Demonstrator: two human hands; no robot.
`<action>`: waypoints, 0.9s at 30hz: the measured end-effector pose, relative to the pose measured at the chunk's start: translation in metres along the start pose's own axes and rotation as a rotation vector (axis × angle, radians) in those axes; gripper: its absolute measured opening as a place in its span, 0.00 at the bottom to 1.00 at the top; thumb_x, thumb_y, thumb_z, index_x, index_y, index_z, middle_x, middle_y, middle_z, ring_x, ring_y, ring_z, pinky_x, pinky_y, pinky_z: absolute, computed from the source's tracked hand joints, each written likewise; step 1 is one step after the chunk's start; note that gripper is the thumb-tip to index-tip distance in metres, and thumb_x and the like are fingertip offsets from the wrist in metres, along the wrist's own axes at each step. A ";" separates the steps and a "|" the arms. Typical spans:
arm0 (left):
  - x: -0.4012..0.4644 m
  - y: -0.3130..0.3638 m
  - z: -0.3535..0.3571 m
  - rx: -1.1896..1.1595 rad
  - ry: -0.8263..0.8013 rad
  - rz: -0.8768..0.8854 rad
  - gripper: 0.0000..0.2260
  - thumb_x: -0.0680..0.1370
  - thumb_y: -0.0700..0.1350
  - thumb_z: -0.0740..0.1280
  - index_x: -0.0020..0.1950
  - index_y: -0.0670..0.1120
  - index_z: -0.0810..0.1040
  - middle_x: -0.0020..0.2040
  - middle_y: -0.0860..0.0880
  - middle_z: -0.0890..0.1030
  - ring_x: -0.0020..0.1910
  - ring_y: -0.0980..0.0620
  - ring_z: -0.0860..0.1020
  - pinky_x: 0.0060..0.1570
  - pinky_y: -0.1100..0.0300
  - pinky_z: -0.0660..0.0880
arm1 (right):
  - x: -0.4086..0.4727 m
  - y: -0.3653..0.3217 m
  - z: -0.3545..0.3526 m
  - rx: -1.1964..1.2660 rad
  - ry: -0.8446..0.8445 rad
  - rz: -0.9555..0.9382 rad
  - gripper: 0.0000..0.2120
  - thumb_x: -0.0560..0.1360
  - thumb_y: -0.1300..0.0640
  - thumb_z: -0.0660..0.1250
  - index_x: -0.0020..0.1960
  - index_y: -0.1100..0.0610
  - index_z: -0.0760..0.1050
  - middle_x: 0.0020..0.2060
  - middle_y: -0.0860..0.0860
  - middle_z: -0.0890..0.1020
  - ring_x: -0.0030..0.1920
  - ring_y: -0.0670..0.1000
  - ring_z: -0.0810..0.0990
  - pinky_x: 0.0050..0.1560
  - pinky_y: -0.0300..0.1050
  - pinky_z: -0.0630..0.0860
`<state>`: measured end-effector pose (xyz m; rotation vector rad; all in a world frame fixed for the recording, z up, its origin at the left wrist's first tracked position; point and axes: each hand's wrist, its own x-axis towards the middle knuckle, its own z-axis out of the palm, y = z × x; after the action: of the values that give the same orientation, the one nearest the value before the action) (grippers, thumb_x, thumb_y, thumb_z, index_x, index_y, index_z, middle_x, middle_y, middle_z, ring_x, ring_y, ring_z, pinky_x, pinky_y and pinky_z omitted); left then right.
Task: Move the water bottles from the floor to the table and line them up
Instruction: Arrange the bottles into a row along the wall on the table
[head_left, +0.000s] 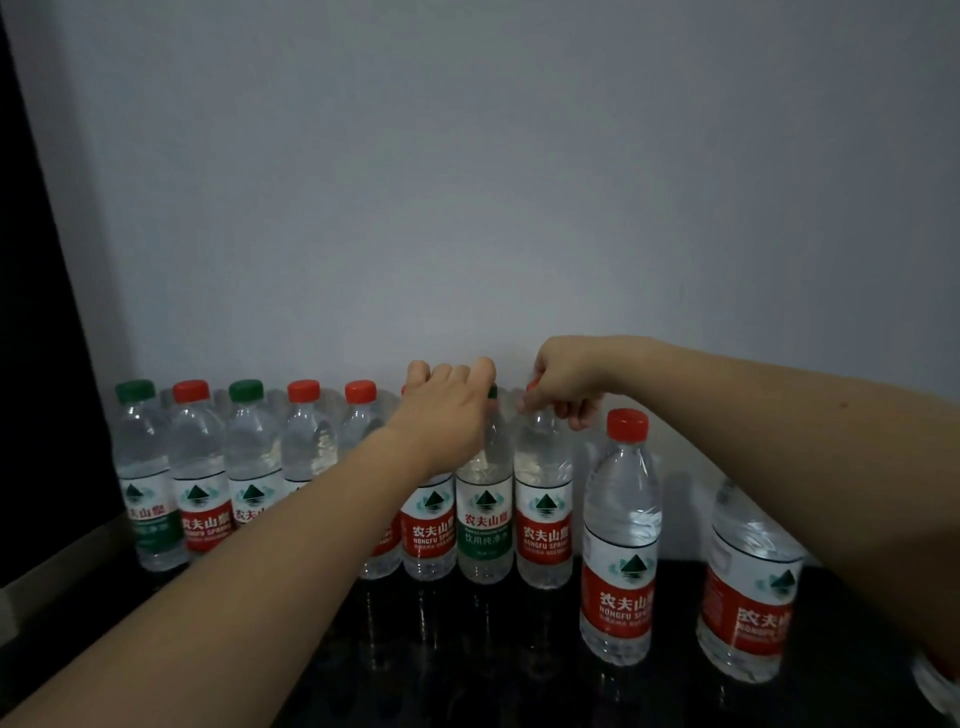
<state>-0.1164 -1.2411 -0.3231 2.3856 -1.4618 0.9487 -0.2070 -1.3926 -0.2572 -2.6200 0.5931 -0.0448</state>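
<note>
At the back of the dark worktop (322, 675), against the pale wall (467, 182), both hands work at the tops of the row. Left hand (447, 400) is curled over the caps of a red-labelled bottle (431, 535) and the green-labelled bottle (485, 530) beside it; fingers bent down round the necks, though which cap it actually pinches cannot be told. Right hand (563, 384) pinches the red cap of the next red-labelled bottle (543, 530), fingertips closed on it from above.

Task items: eight bottles stand upright in a row along the wall, touching or nearly so, caps alternating green and red at the left end (135, 391). Two larger-looking bottles stand nearer the camera and apart from the row: one with a red cap (618, 535) and one partly hidden behind the right forearm (748, 587). A further bottle shows only at the lower right edge (940, 680).

Judgement: the step in hand appears to be squaring the middle bottles into line. Recommended: steer each by the cap with small nudges, bases kept flat on the worktop, labels facing front, no gap left between neighbours.

Obstructions: the right forearm passes close over the two forward bottles; a careless withdrawal could topple either. The left forearm crosses in front of the row's middle, hiding two labels. Lighting is dim.
</note>
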 end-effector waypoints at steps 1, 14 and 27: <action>0.000 0.001 0.001 0.002 0.011 -0.006 0.05 0.80 0.44 0.56 0.49 0.50 0.59 0.42 0.50 0.71 0.42 0.47 0.68 0.47 0.50 0.57 | 0.000 0.001 0.000 0.014 0.001 0.000 0.19 0.73 0.53 0.74 0.50 0.69 0.77 0.30 0.59 0.78 0.21 0.53 0.77 0.25 0.42 0.77; -0.002 0.042 -0.068 0.086 -0.042 -0.175 0.14 0.77 0.42 0.58 0.63 0.47 0.66 0.55 0.46 0.76 0.51 0.45 0.72 0.52 0.49 0.64 | -0.112 0.023 -0.054 -0.345 0.261 -0.075 0.19 0.78 0.50 0.64 0.64 0.60 0.73 0.50 0.57 0.82 0.50 0.57 0.82 0.50 0.46 0.77; 0.014 0.131 -0.080 -0.159 -0.490 0.030 0.17 0.81 0.59 0.61 0.61 0.48 0.68 0.54 0.45 0.78 0.47 0.46 0.75 0.45 0.51 0.73 | -0.160 0.106 -0.040 -0.339 -0.002 0.161 0.24 0.77 0.45 0.66 0.58 0.66 0.74 0.38 0.59 0.79 0.29 0.54 0.76 0.29 0.41 0.73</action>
<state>-0.2575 -1.2795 -0.2739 2.5909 -1.6531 0.2368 -0.3998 -1.4279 -0.2569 -2.8830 0.8763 0.1185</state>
